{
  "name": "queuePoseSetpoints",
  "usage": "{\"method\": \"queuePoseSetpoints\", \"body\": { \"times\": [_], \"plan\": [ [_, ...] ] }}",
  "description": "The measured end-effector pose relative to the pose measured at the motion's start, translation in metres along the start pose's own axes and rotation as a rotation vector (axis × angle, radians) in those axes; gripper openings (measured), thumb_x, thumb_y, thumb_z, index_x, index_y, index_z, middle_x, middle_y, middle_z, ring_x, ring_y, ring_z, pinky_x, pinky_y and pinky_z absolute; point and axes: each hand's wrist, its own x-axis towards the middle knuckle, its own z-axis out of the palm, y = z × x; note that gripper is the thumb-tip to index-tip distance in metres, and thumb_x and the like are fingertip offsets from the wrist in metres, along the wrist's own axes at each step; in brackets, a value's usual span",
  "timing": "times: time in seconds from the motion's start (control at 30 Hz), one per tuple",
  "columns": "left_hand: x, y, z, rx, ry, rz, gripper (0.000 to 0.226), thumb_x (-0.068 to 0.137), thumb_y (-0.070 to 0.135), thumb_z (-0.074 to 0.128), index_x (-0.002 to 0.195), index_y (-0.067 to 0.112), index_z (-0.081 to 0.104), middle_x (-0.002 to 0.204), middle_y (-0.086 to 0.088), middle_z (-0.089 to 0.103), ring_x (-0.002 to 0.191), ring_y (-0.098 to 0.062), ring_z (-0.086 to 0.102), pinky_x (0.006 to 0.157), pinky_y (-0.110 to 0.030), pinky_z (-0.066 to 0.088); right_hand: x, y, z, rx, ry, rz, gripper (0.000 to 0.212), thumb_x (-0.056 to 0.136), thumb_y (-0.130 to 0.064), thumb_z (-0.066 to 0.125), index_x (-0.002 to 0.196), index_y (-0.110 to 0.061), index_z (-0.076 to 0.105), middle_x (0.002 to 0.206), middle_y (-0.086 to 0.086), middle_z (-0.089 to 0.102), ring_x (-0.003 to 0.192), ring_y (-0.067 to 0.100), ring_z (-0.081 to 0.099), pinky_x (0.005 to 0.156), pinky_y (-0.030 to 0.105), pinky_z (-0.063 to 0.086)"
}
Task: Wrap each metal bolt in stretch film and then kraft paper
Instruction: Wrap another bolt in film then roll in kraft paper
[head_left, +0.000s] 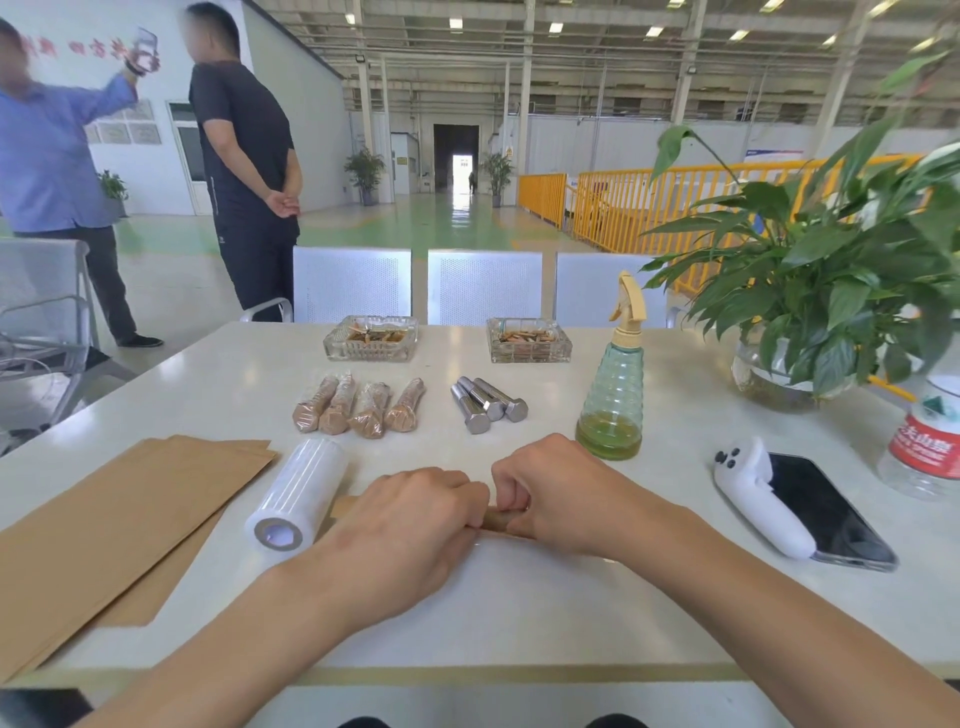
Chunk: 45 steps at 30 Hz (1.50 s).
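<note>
Both hands curled on one kraft-wrapped bolt (497, 519) at desk centre: left hand (410, 525) covers its 9 o'clock end, right hand (556, 493) grips the 3 o'clock end, only a short brown stretch shows between them. Bolt lies crosswise, on or just off the desk (519, 613), can't tell which. A bit of kraft paper (343, 506) pokes out at 9 o'clock of the left hand. Film roll (297, 501) lies just beside the left hand at 9 o'clock, core facing the near edge. Kraft sheets (104, 530), at least 2 stacked, exact count unclear, lie further out at 9 o'clock and overhang the near left desk edge. At 12 o'clock of the hands: 4 wrapped bolts (358, 405) in a row, touching or nearly so; at 1 o'clock, 3 bare bolts (488, 404) side by side, heads toward the hands. Behind them, 2 glass ashtrays (370, 339) near the far edge. Spray bottle (613, 389) close at 1 o'clock of the right hand. White controller (758, 496) lies on a phone (826, 512) at 3 o'clock, well apart from the hands. Water bottle (930, 441) and potted plant (810, 291) are at the right edge. Bare desk between forearms and near edge; a narrow open strip separates hands and bolt rows. 2 people stand at far 10 o'clock off the desk.
</note>
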Motion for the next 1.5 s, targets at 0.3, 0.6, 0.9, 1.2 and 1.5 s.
{"method": "queuePoseSetpoints", "body": {
  "times": [0.3,0.6,0.9,1.2,1.5],
  "plan": [
    [0.005,-0.003,0.009,-0.106,0.112,-0.168,0.005,0.093,0.030,0.056,0.092,0.027,0.051,0.074,0.011,0.055,0.075,-0.020,0.055,0.063,-0.034,0.043,-0.005,-0.009,-0.015,0.052,0.020,0.046,0.045,0.089,-0.049,0.057,0.063,-0.012,0.057,0.054,0.001,0.051,0.061,0.014,0.046,0.060,0.036,0.045],
    [0.012,-0.013,0.018,-0.199,0.164,-0.254,0.003,0.088,0.028,0.061,0.088,0.029,0.058,0.070,0.013,0.062,0.073,-0.012,0.058,0.054,-0.020,0.036,-0.007,-0.014,-0.021,0.028,-0.055,0.036,0.051,0.069,-0.064,0.043,0.075,-0.022,0.071,0.062,-0.006,0.058,0.070,0.013,0.056,0.063,0.035,0.052],
    [0.018,-0.047,-0.001,-0.254,-0.059,-0.281,0.014,0.086,0.028,0.063,0.076,0.038,0.066,0.071,0.016,0.066,0.070,-0.006,0.060,0.071,-0.033,0.054,-0.001,-0.011,-0.012,0.040,0.001,0.087,0.015,0.083,-0.021,0.066,0.087,-0.028,0.078,0.079,-0.008,0.067,0.084,0.016,0.061,0.066,0.029,0.051],
    [0.017,-0.050,0.005,-0.261,-0.040,-0.305,0.025,0.090,0.027,0.059,0.068,0.039,0.061,0.067,0.016,0.064,0.070,-0.007,0.059,0.067,-0.032,0.052,-0.001,-0.008,-0.010,0.085,-0.027,0.168,0.017,0.085,-0.022,0.061,0.092,-0.028,0.075,0.098,0.000,0.065,0.092,0.016,0.057,0.067,0.027,0.047],
    [0.016,-0.049,0.007,-0.186,-0.028,-0.247,0.017,0.092,0.027,0.057,0.078,0.036,0.060,0.072,0.017,0.060,0.075,-0.009,0.057,0.068,-0.032,0.050,-0.008,-0.009,-0.009,0.178,-0.027,0.184,0.029,0.084,-0.028,0.064,0.105,-0.045,0.054,0.092,-0.006,0.064,0.095,0.013,0.055,0.080,0.036,0.053]
  ]
}}
